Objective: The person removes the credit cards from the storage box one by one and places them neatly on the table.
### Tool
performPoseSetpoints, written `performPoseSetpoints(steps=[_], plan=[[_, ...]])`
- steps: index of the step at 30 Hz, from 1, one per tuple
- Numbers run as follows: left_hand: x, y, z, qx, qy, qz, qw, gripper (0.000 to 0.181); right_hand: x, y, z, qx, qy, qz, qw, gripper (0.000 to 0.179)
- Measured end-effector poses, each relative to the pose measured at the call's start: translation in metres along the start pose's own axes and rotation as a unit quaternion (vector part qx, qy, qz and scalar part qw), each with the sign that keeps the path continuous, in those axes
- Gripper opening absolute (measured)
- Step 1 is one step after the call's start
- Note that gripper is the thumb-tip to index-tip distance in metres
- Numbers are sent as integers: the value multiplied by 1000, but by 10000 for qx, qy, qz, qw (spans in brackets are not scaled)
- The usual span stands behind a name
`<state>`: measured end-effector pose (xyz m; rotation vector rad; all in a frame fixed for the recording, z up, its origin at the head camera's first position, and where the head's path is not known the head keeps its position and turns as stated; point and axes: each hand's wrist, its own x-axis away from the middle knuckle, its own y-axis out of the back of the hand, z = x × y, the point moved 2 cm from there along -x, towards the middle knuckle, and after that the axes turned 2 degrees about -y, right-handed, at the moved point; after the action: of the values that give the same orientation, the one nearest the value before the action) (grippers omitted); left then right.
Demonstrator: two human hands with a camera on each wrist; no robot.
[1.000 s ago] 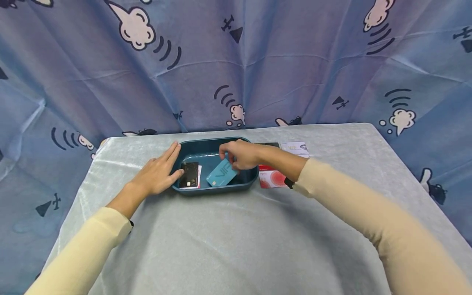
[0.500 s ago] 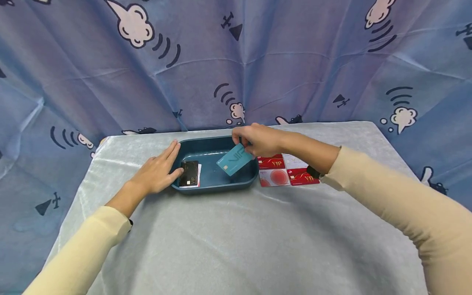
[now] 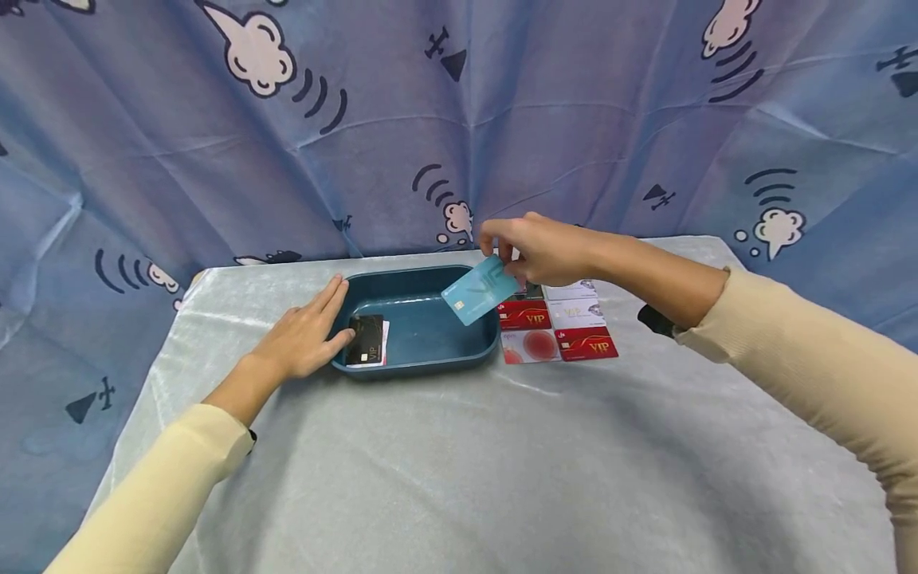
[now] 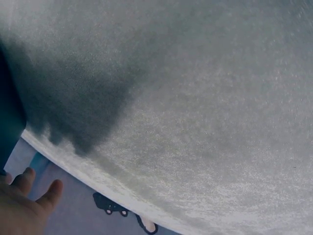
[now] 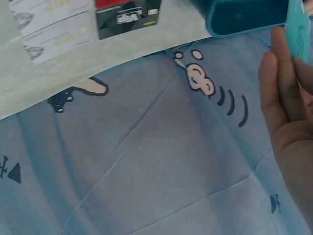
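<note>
My right hand (image 3: 541, 251) pinches a light blue VIP card (image 3: 476, 293) by its upper right edge, held tilted over the right end of a dark teal tray (image 3: 416, 367). In the right wrist view the same card (image 5: 297, 29) shows nearly edge-on at the fingertips. My left hand (image 3: 301, 335) rests with straight fingers along the tray's left rim, thumb reaching over it. Beside that thumb, inside the tray, lies a black VIP card (image 3: 367, 341) on top of a whitish one. The left wrist view catches only part of the left hand (image 4: 24, 200).
Right of the tray, cards lie in rows: a red VIP card (image 3: 588, 344), a pink card with a red circle (image 3: 531, 347), another red card (image 3: 525, 316), white cards (image 3: 576, 313) and a dark card (image 5: 128, 19). A patterned blue curtain (image 3: 402, 119) hangs behind the table (image 3: 430, 462).
My right hand has lifted the light blue card from inside the tray and carried it up and to the right. More cards beside the tray have come into sight. The left hand stays put.
</note>
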<state>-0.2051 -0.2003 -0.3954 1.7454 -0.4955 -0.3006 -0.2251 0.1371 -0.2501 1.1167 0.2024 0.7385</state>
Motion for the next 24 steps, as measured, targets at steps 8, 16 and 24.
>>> performPoseSetpoints(steps=[8,16,24], plan=[[1,0,0,8,-12,-26,10000,77,18,1,-19,200,-146,-155,9996,46],[2,0,0,17,5,6,10000,77,42,-8,-34,-229,-312,-219,9990,44],[1,0,-1,14,-32,-58,10000,77,66,-24,-48,-858,-145,-368,9955,42]])
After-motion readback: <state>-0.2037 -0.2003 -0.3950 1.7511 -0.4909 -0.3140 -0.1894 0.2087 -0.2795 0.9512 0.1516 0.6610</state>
